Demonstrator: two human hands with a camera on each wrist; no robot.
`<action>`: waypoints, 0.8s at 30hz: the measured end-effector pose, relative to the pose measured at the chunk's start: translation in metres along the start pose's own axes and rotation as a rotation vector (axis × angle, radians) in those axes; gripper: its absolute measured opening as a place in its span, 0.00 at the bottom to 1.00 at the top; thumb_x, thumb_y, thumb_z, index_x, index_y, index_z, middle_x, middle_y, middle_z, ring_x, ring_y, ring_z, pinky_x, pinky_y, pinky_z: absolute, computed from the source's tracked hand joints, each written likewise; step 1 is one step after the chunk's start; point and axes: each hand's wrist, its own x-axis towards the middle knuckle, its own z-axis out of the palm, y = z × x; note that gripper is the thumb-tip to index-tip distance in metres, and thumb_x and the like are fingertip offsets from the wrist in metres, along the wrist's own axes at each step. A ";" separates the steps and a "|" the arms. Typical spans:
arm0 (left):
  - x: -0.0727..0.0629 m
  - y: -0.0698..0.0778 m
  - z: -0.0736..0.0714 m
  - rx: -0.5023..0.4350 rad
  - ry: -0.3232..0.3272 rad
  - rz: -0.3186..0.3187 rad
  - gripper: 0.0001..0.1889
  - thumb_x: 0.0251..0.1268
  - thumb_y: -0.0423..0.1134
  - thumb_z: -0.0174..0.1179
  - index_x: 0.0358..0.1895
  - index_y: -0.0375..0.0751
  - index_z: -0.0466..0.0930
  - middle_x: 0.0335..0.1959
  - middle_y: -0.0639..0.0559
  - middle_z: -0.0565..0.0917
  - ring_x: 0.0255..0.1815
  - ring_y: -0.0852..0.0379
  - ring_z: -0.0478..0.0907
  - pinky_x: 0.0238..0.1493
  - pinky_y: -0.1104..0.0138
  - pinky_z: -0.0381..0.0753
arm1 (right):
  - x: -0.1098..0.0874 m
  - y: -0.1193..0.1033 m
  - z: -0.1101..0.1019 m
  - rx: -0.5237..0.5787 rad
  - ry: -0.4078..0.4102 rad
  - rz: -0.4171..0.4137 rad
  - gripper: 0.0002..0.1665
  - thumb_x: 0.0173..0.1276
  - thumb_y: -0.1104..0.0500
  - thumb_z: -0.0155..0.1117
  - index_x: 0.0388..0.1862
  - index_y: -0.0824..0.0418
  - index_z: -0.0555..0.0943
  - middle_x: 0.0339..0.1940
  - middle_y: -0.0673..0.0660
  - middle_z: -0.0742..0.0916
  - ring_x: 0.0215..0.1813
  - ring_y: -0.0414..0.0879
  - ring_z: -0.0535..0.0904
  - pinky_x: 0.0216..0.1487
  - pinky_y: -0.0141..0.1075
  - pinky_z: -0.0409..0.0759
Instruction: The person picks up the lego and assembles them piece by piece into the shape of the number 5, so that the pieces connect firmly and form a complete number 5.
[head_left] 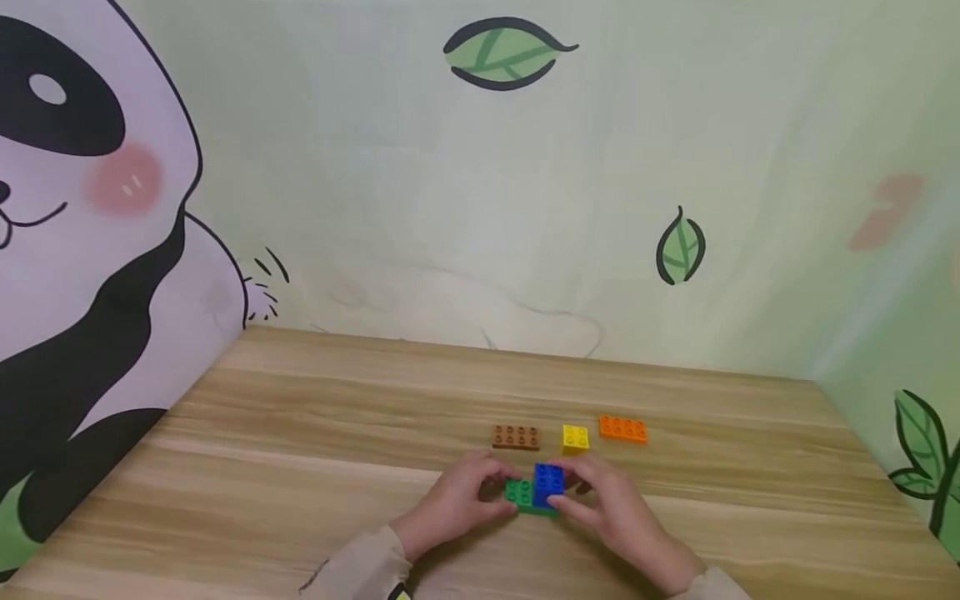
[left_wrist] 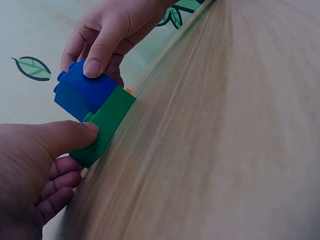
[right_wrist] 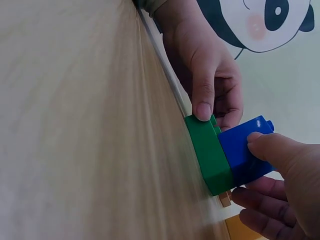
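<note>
A green building brick (head_left: 519,492) lies on the table, and a blue building brick (head_left: 548,483) sits on its right half. My left hand (head_left: 465,498) pinches the green brick's left end between thumb and fingers. With thumb and fingers, my right hand (head_left: 617,508) grips the blue brick. In the left wrist view, the left thumb (left_wrist: 82,134) presses the side of the green brick (left_wrist: 111,122), and the other thumb lies on the blue brick (left_wrist: 85,89). The right wrist view shows the blue brick (right_wrist: 246,152) against the green brick's (right_wrist: 209,155) studded side.
Behind the hands on the wooden table (head_left: 337,417) lie a brown brick (head_left: 516,437), a yellow brick (head_left: 575,438) and an orange brick (head_left: 622,428). A pale wall (head_left: 375,167) printed with leaves and a panda stands at the table's back and sides.
</note>
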 end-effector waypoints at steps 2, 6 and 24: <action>0.001 0.000 -0.002 0.001 0.003 0.007 0.17 0.53 0.43 0.70 0.48 0.49 0.82 0.43 0.56 0.81 0.46 0.59 0.76 0.52 0.66 0.76 | 0.001 0.000 0.000 -0.003 0.007 -0.005 0.21 0.62 0.53 0.68 0.52 0.59 0.80 0.39 0.50 0.85 0.39 0.41 0.82 0.40 0.31 0.82; 0.002 0.000 -0.003 -0.006 0.003 0.017 0.17 0.53 0.42 0.70 0.48 0.48 0.82 0.44 0.55 0.81 0.47 0.57 0.76 0.52 0.64 0.76 | 0.002 0.002 0.002 -0.007 0.025 -0.018 0.21 0.61 0.54 0.69 0.52 0.59 0.80 0.38 0.49 0.85 0.38 0.41 0.81 0.39 0.30 0.82; -0.001 -0.001 0.001 0.009 0.004 0.008 0.17 0.54 0.43 0.69 0.49 0.50 0.81 0.46 0.56 0.81 0.49 0.58 0.76 0.55 0.62 0.76 | -0.001 0.009 0.007 0.022 0.040 -0.028 0.21 0.60 0.55 0.70 0.52 0.58 0.80 0.38 0.50 0.85 0.38 0.41 0.81 0.39 0.30 0.82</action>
